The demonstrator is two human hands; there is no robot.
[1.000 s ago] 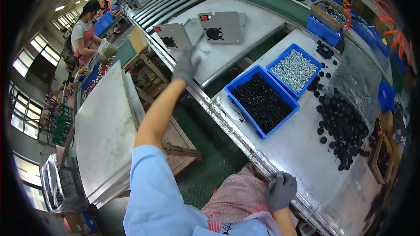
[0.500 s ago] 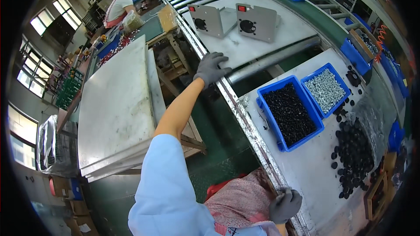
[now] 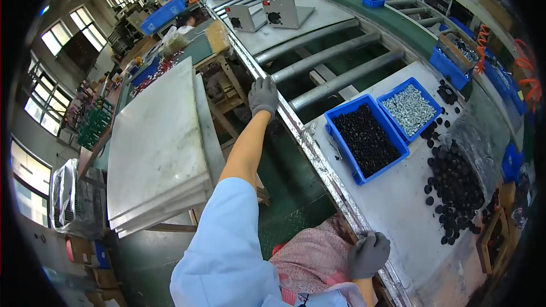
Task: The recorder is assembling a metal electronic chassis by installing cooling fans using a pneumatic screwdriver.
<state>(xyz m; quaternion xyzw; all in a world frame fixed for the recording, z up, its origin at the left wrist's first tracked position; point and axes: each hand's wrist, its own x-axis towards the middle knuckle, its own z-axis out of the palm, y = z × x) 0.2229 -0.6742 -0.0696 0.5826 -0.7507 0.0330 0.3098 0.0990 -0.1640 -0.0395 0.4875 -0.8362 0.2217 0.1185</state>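
Observation:
My left hand (image 3: 263, 98), in a grey glove, lies on the conveyor's metal rail (image 3: 311, 142), its fingers stretched forward and holding nothing. Down at the near end of that rail, my right hand (image 3: 369, 254), also gloved, has its fingers curled over the edge. Beyond my left hand, a white board (image 3: 307, 31) rests on the rollers (image 3: 341, 77). On it stand two grey bent metal panels, the left panel (image 3: 241, 18) and the right panel (image 3: 284, 12), each with a red switch and a round black fan opening.
Right of the rail, one blue bin (image 3: 359, 177) holds black small parts, another blue bin (image 3: 437, 118) silvery screws. Black round pieces (image 3: 458, 193) lie heaped beside a plastic bag (image 3: 480, 148). Stacked white boards (image 3: 159, 142) stand at left. A co-worker (image 3: 186, 23) is partly hidden farther back.
The white board with both panels has moved away along the rollers, baring more of them. My left hand has left its edge for the rail. A large blue crate now shows near the co-worker.

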